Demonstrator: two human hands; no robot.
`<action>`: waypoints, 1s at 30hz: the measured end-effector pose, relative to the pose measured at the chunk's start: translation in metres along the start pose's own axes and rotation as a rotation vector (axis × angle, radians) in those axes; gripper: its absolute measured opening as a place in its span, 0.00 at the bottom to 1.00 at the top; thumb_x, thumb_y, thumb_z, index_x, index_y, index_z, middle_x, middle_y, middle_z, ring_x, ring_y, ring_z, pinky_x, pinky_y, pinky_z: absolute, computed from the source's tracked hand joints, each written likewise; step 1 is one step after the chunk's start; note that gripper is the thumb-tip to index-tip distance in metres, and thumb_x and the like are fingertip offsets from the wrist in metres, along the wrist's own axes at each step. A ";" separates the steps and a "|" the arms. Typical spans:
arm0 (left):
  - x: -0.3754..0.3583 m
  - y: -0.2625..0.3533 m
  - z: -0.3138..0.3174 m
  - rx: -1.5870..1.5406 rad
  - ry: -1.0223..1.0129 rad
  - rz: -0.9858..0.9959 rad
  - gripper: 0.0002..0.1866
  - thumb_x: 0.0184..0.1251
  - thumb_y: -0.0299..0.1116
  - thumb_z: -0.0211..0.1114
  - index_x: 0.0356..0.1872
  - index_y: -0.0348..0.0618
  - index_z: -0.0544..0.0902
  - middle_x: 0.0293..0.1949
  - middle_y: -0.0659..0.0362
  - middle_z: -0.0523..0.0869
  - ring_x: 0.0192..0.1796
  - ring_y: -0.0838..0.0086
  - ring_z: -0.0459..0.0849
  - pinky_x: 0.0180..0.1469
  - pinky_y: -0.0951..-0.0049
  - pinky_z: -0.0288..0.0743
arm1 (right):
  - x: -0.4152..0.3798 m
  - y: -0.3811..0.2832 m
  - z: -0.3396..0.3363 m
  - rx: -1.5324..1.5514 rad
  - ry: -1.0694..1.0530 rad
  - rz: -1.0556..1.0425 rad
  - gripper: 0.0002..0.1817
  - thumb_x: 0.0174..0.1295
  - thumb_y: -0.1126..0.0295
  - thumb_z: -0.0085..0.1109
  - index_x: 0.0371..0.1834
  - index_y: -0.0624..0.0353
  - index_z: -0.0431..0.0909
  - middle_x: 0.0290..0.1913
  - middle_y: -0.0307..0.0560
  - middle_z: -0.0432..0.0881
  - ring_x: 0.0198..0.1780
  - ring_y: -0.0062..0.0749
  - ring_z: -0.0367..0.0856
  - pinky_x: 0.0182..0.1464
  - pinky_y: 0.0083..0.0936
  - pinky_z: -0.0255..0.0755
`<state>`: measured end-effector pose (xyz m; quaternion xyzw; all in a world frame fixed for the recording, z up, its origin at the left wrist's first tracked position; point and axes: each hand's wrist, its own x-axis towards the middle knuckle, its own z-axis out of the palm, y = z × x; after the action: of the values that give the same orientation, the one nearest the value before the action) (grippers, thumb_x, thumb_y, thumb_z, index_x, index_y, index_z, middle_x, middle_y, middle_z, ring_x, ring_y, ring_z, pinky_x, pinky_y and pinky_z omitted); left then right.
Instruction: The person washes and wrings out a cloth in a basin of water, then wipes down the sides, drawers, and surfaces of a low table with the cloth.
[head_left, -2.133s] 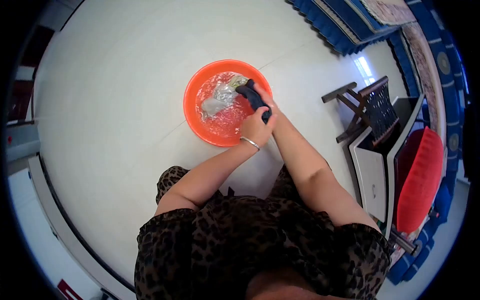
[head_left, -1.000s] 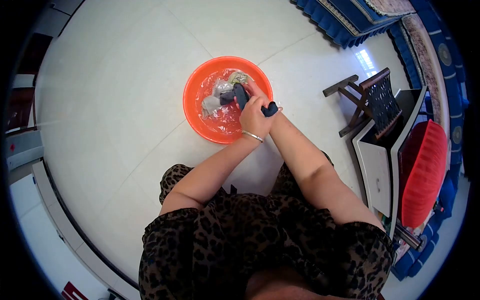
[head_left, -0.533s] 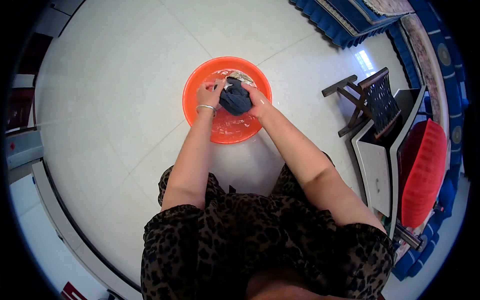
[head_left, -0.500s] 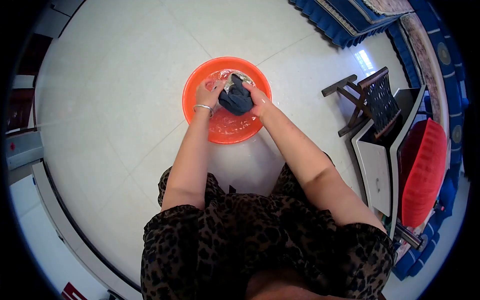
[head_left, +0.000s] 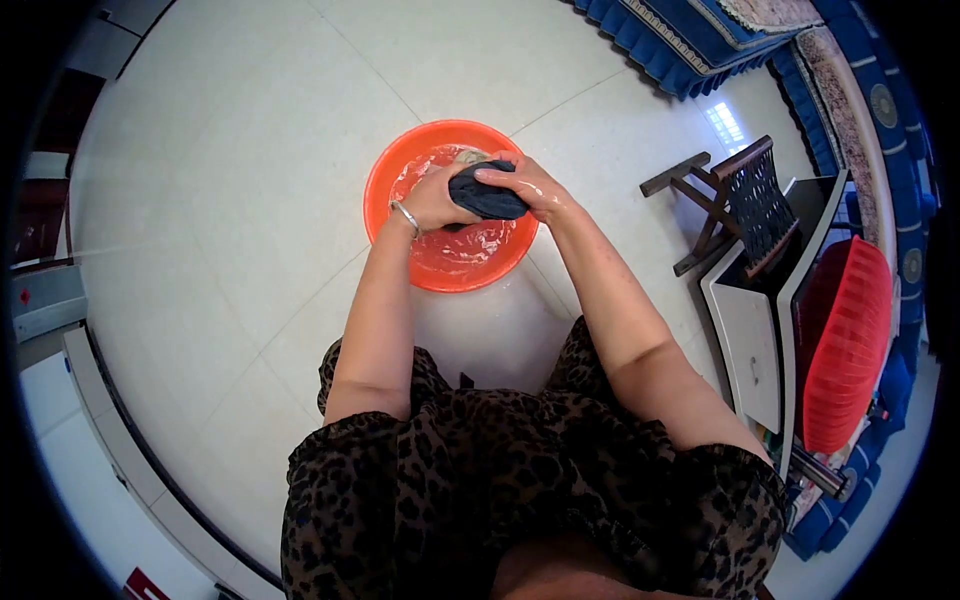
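A bundled dark grey cloth (head_left: 488, 193) is held between both hands above the water in an orange-red basin (head_left: 376, 190). My left hand (head_left: 437, 201), with a silver bangle at its wrist, grips the left side of the cloth. On the other side, my right hand (head_left: 537, 188) is wrapped over it, thumb lying across the top and skin wet. Just beyond the bundle shows a small pale, patterned bit of fabric (head_left: 470, 157). Both hands' fingertips are partly hidden behind the cloth. The water in the basin is rippled.
The basin stands on pale floor tiles (head_left: 260, 200). To the right are a dark wooden folding stool (head_left: 755, 205), a white drawer cabinet (head_left: 748, 350) and a red cushion (head_left: 850, 345). A blue skirted cover (head_left: 670, 45) hangs at the upper right.
The cloth has turned and bunched tighter, moving slightly right. My right hand has come over its top, and my left hand has moved right and down around it.
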<state>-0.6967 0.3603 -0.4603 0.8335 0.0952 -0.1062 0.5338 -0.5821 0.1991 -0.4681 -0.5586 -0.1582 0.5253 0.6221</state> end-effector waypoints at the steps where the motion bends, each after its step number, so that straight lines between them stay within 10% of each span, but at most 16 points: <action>1: -0.004 0.007 -0.006 -0.017 0.007 -0.015 0.41 0.36 0.28 0.73 0.61 0.45 0.71 0.55 0.55 0.79 0.56 0.66 0.78 0.63 0.65 0.69 | 0.001 0.004 -0.004 -0.010 0.006 -0.022 0.29 0.50 0.58 0.73 0.52 0.60 0.76 0.48 0.44 0.81 0.47 0.26 0.80 0.52 0.23 0.73; 6: 0.001 0.013 -0.011 -0.481 0.178 0.201 0.39 0.37 0.21 0.63 0.62 0.40 0.72 0.52 0.56 0.80 0.53 0.71 0.79 0.58 0.72 0.71 | -0.007 -0.011 0.001 -0.021 -0.227 -0.121 0.46 0.42 0.58 0.76 0.66 0.60 0.66 0.58 0.45 0.75 0.58 0.29 0.73 0.63 0.27 0.66; 13: 0.021 -0.002 0.030 -1.063 0.508 0.161 0.37 0.40 0.21 0.51 0.63 0.33 0.68 0.45 0.48 0.82 0.44 0.66 0.82 0.53 0.71 0.77 | 0.005 0.023 0.023 0.056 -0.172 -0.001 0.38 0.46 0.69 0.74 0.62 0.58 0.67 0.53 0.41 0.77 0.55 0.29 0.76 0.57 0.28 0.72; 17: 0.033 -0.030 0.050 -0.852 0.857 0.173 0.28 0.44 0.25 0.52 0.53 0.34 0.74 0.44 0.54 0.81 0.49 0.65 0.79 0.59 0.68 0.72 | 0.007 0.030 0.039 0.330 -0.178 -0.018 0.34 0.47 0.71 0.74 0.59 0.58 0.69 0.52 0.42 0.77 0.52 0.31 0.78 0.54 0.30 0.75; 22: 0.034 -0.062 0.034 -0.088 0.616 -0.047 0.24 0.54 0.41 0.57 0.52 0.41 0.78 0.46 0.49 0.82 0.53 0.60 0.79 0.59 0.62 0.69 | 0.008 0.022 0.034 0.223 -0.138 0.078 0.30 0.47 0.73 0.74 0.55 0.57 0.73 0.48 0.42 0.80 0.49 0.30 0.80 0.52 0.29 0.77; 26: 0.007 -0.034 0.004 -1.002 -0.018 -0.042 0.34 0.57 0.45 0.62 0.65 0.43 0.67 0.62 0.48 0.73 0.59 0.58 0.76 0.60 0.61 0.73 | 0.007 0.033 0.034 0.315 -0.090 0.151 0.24 0.49 0.73 0.70 0.51 0.56 0.75 0.40 0.41 0.81 0.40 0.27 0.81 0.40 0.25 0.77; 30: 0.007 -0.045 0.014 -1.367 -0.098 0.165 0.37 0.62 0.51 0.62 0.68 0.42 0.63 0.67 0.45 0.67 0.65 0.56 0.71 0.68 0.59 0.64 | 0.015 0.051 0.040 0.572 -0.145 0.282 0.17 0.53 0.67 0.67 0.44 0.59 0.76 0.33 0.43 0.82 0.29 0.28 0.81 0.28 0.21 0.76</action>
<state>-0.7035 0.3667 -0.5064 0.3083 0.0526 -0.0190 0.9496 -0.6317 0.2239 -0.5045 -0.3386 0.0306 0.6679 0.6621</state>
